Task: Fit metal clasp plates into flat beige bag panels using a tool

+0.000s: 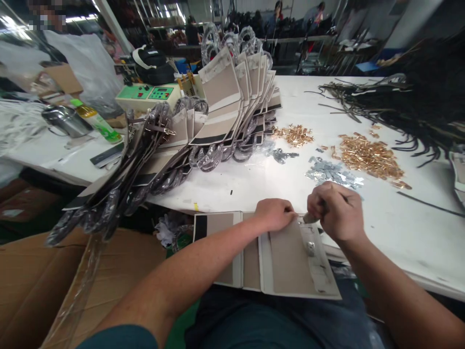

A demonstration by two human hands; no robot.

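A beige bag panel [290, 261] with pale trim lies across my lap against the table edge. Along its right side runs a whitish strip [319, 274] with a small metal plate [310, 248] on it. My left hand [275, 214] is closed at the panel's top edge, its fingertips pinched near the strip's upper end; whatever they hold is too small to make out. Close to those fingertips, my right hand [337, 209] is wrapped around a short grey object [310, 218], whose blunt end points at the panel's top right corner. Most of that object is hidden in the fist.
Beyond my hands lie silver metal plates [332, 172] and gold-coloured metal pieces [370, 155]. Stacked bag panels with plastic-wrapped handles [225, 104] fill the table's left half. Dark straps [410, 106] heap at the right. A cardboard box [119, 271] stands at lower left.
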